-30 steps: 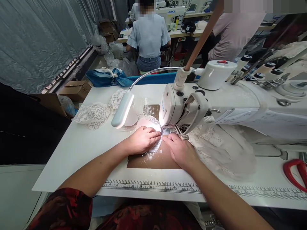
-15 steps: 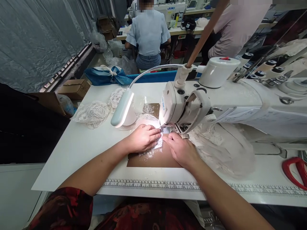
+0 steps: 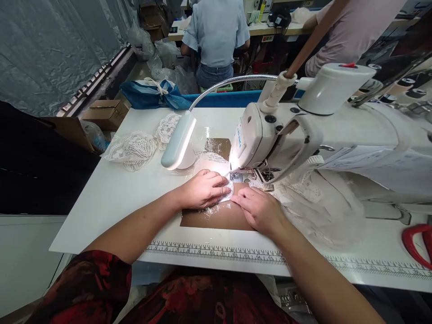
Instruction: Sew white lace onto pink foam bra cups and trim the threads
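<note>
Under the needle of the white sewing machine (image 3: pixel 251 130) lies a white lace piece (image 3: pixel 212 160), brightly lit by the lamp. My left hand (image 3: pixel 207 188) rests flat on it, just left of the presser foot, fingers stretched toward the needle. Close on the right, my right hand (image 3: pixel 258 207) has thumb and index finger pinched at the near edge of the lace piece. Both hands are above a brown sheet (image 3: pixel 219 218) on the table. The lace under my left palm is hidden.
A lamp (image 3: pixel 178 140) on a bent neck hangs left of the needle. Lace cups (image 3: pixel 131 150) lie at the left. Sheer fabric (image 3: pixel 324 211) is heaped right of my hand, with red-handled scissors (image 3: pixel 413 245) beyond. A ruler strip (image 3: pixel 216 253) runs along the front edge. Two people are behind the machine.
The view has shifted, so the machine appears further right. The near corner of the lace has turned up toward the needle, and my right fingers now meet its edge.
</note>
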A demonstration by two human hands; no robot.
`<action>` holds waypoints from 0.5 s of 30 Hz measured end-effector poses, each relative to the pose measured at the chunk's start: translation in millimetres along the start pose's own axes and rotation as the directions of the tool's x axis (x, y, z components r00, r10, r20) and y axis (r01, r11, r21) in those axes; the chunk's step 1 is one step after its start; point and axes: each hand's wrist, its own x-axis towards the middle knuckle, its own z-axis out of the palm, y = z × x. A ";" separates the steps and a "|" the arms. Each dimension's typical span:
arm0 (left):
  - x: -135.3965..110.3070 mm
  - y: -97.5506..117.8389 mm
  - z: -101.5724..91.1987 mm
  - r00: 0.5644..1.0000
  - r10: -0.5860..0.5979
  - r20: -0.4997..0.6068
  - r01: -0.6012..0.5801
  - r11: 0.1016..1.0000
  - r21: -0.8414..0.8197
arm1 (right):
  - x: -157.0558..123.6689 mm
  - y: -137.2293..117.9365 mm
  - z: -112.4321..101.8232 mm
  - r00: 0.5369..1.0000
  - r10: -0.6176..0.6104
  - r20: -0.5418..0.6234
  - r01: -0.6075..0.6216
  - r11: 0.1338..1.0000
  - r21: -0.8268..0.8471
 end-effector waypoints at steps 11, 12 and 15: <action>-1.9 -1.8 -3.5 0.996 0.018 0.091 -0.020 1.000 0.019 | -0.4 0.3 -2.1 0.999 -0.037 0.012 0.037 0.999 -0.027; -2.2 -2.2 -3.6 0.995 0.019 0.096 -0.021 1.000 0.022 | -0.5 0.2 -2.2 0.999 -0.039 0.009 0.040 0.999 -0.024; -2.7 -2.5 -4.3 0.994 0.025 0.102 -0.028 0.999 0.024 | -0.5 0.0 -2.8 0.999 -0.043 0.001 0.043 0.999 -0.013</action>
